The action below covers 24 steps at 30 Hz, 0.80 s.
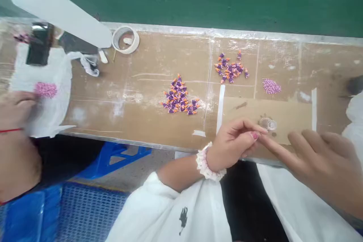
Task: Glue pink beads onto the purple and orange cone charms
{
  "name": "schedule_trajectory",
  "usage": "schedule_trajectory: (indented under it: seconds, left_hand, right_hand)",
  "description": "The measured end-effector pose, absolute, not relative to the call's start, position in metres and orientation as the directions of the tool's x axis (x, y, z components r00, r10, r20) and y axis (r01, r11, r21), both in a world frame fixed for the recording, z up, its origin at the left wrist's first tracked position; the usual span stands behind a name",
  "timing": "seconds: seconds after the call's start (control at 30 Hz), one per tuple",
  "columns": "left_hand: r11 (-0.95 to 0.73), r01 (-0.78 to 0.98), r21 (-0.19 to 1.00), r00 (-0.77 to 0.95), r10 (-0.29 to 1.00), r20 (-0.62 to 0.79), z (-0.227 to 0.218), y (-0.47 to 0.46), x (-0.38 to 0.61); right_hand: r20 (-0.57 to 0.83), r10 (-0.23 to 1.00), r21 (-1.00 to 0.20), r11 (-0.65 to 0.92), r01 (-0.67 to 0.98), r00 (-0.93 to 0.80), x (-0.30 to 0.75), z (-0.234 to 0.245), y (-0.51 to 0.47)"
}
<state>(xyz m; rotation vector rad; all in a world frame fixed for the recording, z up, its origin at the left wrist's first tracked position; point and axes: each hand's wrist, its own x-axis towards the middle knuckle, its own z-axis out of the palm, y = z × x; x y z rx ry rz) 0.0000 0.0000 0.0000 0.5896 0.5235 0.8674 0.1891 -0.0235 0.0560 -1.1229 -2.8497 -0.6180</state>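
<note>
Bench: brown, cardboard-like covering (pixel 159 58) with glossy patches and pale seams; a lighter sheet (pixel 292 111) is flanked by white tape strips (pixel 220 109).
Room: green surface (pixel 198 0) beyond the far edge; blue plastic stool (pixel 103 164) below, at left.
Left end: another person's hand (pixel 21 106) by pink pieces on white sheeting (pixel 56 111); tape roll (pixel 135 41) farther along.
Left hand (pixel 232 141): thumb and forefinger pinched narrow, a pink patch at the thumb tip; nail or held piece, cannot tell.
Right hand (pixel 320 159): forefinger extended to the left fingertips, others loosely bent, blurred; whether it grips anything, cannot tell.
Clear dish (pixel 267 123): small, round, transparent; on the lighter sheet, just beyond the fingertips.
Pink beads (pixel 271 86): small heap beyond the dish.
Purple figures (pixel 231 69): purple bodies, orange ends, pale trim; two clusters, left of the beads.
Orientation: figures lie mixed; the outlier (pixel 239 55) points its orange end toward the far edge, long axis across the bench.
</note>
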Motion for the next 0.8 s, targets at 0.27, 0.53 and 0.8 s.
schedule_trajectory:
  seconds: [0.27,0.53,0.8]
  left_hand:
    - [0.277,-0.418,0.865,0.471,0.881,-0.055,-0.002,0.001,-0.005]
    - [-0.226,0.651,0.725,0.114,0.973,0.201,-0.045,0.031,-0.073]
    - [0.024,0.992,0.125,-0.014,0.997,-0.077,-0.051,0.046,-0.078]
  right_hand:
    - [0.148,0.729,-0.269,0.68,0.682,-0.669,0.204,0.037,-0.03]
    - [0.208,0.899,-0.465,0.438,0.77,-0.386,0.23,0.034,-0.017]
    - [0.448,0.867,-0.253,0.356,0.9,-0.218,0.252,-0.032,0.02]
